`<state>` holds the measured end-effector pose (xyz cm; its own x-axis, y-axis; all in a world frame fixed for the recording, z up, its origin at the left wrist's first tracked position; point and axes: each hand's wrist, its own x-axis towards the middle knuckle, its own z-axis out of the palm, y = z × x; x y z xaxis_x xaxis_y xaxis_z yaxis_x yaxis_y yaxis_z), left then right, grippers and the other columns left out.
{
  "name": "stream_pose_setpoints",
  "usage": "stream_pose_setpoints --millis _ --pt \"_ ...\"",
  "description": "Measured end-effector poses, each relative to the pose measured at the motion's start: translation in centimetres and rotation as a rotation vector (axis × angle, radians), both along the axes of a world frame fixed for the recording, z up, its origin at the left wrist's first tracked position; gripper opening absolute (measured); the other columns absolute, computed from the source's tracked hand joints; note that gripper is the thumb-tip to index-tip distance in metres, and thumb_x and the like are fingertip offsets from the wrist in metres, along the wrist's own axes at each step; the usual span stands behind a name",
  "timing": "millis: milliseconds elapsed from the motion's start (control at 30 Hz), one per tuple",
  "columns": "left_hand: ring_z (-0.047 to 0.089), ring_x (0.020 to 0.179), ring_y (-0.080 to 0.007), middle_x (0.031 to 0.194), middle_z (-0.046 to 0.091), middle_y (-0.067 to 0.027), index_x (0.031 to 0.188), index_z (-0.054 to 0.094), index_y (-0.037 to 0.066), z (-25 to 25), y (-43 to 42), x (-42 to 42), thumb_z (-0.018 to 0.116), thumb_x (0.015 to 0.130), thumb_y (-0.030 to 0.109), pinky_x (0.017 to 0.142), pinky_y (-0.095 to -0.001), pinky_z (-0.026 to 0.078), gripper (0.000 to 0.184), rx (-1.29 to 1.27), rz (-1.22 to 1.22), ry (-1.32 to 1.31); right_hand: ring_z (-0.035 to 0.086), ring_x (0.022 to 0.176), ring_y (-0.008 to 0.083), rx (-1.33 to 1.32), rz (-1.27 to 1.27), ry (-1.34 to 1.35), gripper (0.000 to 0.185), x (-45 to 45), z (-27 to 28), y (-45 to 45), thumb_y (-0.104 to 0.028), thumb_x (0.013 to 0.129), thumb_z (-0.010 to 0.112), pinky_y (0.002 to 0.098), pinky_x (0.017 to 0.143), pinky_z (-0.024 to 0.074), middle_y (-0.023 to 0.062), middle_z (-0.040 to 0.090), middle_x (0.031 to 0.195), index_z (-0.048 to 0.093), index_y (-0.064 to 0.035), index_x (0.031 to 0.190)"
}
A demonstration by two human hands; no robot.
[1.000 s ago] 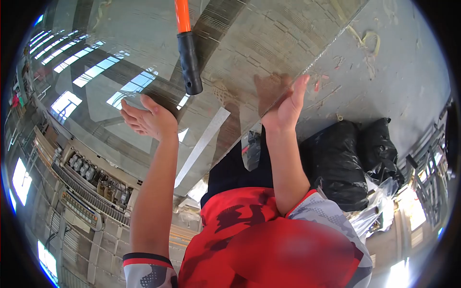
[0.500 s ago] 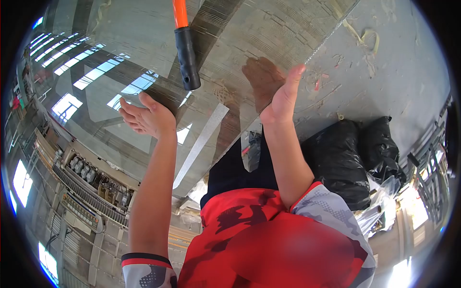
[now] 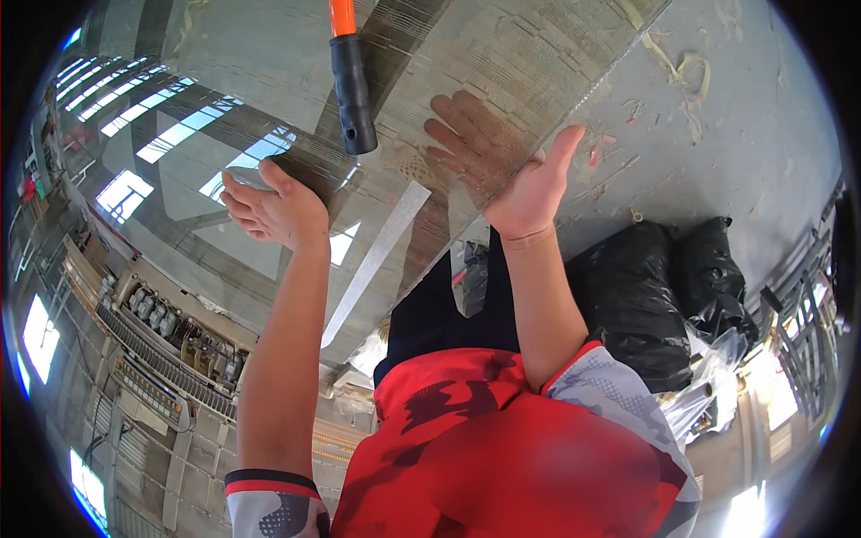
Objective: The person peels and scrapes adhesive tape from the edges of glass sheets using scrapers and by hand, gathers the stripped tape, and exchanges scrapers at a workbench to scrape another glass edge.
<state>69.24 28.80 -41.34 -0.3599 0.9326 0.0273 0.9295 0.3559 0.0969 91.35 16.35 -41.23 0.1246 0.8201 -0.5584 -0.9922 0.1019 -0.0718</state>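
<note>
A large sheet of glass [image 3: 269, 99] fills the upper left of the view, its sparkling cut edge slanting down past my right hand [image 3: 529, 193]. That hand is at the edge: its spread fingers show darkened through the glass, while the thumb stands apart outside it. Whether the palm presses on the edge I cannot tell. Over the sheet on the left, my left hand [image 3: 278, 206] is open, thumb apart from loosely bent fingers, holding nothing. Between the hands a bar with an orange shaft and black grip [image 3: 352, 99] reaches in from the top. A pale strip [image 3: 377, 264] shows on the glass.
Black plastic bags [image 3: 637, 300] lie right of my right forearm. The grey floor [image 3: 735, 134] carries scraps and a yellowish strap [image 3: 691, 76]. Machinery with rollers [image 3: 179, 327] runs along the lower left. Metal racks [image 3: 798, 314] stand at the far right.
My right hand has turned and moved further along the edge, its fingers now more widely spread behind the glass. The orange and black bar has shifted slightly up and right; my left hand barely moved.
</note>
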Motion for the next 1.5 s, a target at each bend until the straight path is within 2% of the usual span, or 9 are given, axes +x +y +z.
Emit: stream_pose_setpoints --millis 333,433,633,733,900,1033,1267,1367,1500 --pt "0.017 0.149 -0.038 0.163 0.015 -0.0197 0.157 0.02 0.015 0.4 0.1 0.4 0.038 0.1 0.055 0.117 -0.0556 0.016 0.072 -0.028 0.011 0.022 0.045 0.135 0.0474 -0.157 0.081 -0.079 0.126 -0.8 0.1 -0.9 -0.094 0.08 0.016 0.0507 0.115 0.0319 0.0298 0.042 0.15 0.034 0.0099 0.149" --pt "0.017 0.149 -0.038 0.163 0.015 -0.0198 0.158 0.02 0.014 0.5 0.1 0.4 0.038 0.101 0.054 0.116 -0.0559 0.017 0.072 -0.025 0.0 0.01 0.043 0.136 0.0485 -0.106 0.088 -0.072 0.127 -0.5 -1.0 -1.3 -0.094 0.08 0.015 0.052 0.115 0.0312 0.0307 0.043 0.149 0.033 0.0107 0.149" --pt "0.019 0.148 -0.0385 0.163 0.016 -0.0192 0.158 0.02 0.014 0.5 0.1 0.4 0.038 0.1 0.054 0.116 -0.0555 0.018 0.072 -0.009 -0.012 0.006 0.039 0.142 0.0426 0.171 0.087 -0.135 0.143 0.3 -1.9 -0.2 -0.102 0.066 0.011 0.0498 0.118 0.0266 0.0289 0.04 0.152 0.037 0.0124 0.147" --pt "0.019 0.148 -0.0377 0.163 0.016 -0.0187 0.157 0.021 0.013 0.4 0.1 0.5 0.039 0.1 0.055 0.117 -0.0544 0.018 0.073 -0.009 0.015 -0.001 0.037 0.14 0.0477 0.175 0.066 -0.083 0.144 -0.4 -2.0 -0.4 -0.103 0.064 0.019 0.0529 0.115 0.0316 0.031 0.033 0.155 0.032 0.0115 0.149" --pt "0.021 0.148 -0.0373 0.162 0.019 -0.0178 0.157 0.023 0.012 0.6 0.0 0.9 0.039 0.099 0.055 0.117 -0.0545 0.018 0.074 -0.002 0.006 -0.007 0.038 0.143 0.0366 0.071 0.124 -0.336 0.132 -1.6 -1.8 -1.0 -0.099 0.072 0.02 0.0461 0.114 0.032 0.0202 0.037 0.157 0.038 0.0064 0.149" --pt "0.021 0.147 -0.0373 0.161 0.021 -0.0171 0.157 0.023 0.013 0.4 0.1 0.8 0.039 0.1 0.055 0.117 -0.0549 0.018 0.072 -0.01 0.028 0.001 0.047 0.136 0.0328 -0.092 0.021 -0.209 0.11 -3.0 -1.8 -0.7 -0.085 0.086 0.037 0.0448 0.114 0.0336 0.0207 0.047 0.149 0.046 0.009 0.143" --pt "0.018 0.148 -0.0375 0.162 0.017 -0.0185 0.158 0.02 0.015 0.3 0.1 0.4 0.037 0.1 0.056 0.117 -0.0547 0.017 0.072 -0.01 0.008 -0.002 0.051 0.127 0.0342 -0.186 -0.087 -0.204 0.096 -3.9 -3.5 -1.5 -0.08 0.09 0.042 0.0506 0.11 0.0354 0.0147 0.052 0.145 0.051 -0.0008 0.144" --pt "0.016 0.149 -0.0371 0.162 0.016 -0.0194 0.158 0.02 0.014 0.6 -0.2 0.4 0.036 0.1 0.057 0.118 -0.0544 0.016 0.073 -0.025 0.007 0.0 0.049 0.129 0.0361 -0.17 -0.107 -0.148 0.101 -3.5 -2.4 -0.9 -0.083 0.088 0.04 0.0523 0.111 0.0343 0.0179 0.046 0.15 0.045 -0.0013 0.147" --pt "0.015 0.15 -0.0371 0.162 0.015 -0.0206 0.157 0.02 0.013 0.6 -0.1 0.5 0.036 0.1 0.057 0.118 -0.0543 0.015 0.074 -0.025 0.006 -0.015 0.042 0.138 0.0397 0.145 0.01 -0.036 0.111 -1.3 -1.5 0.6 -0.088 0.084 0.034 0.0496 0.113 0.0325 0.0212 0.032 0.159 0.034 -0.0005 0.153"
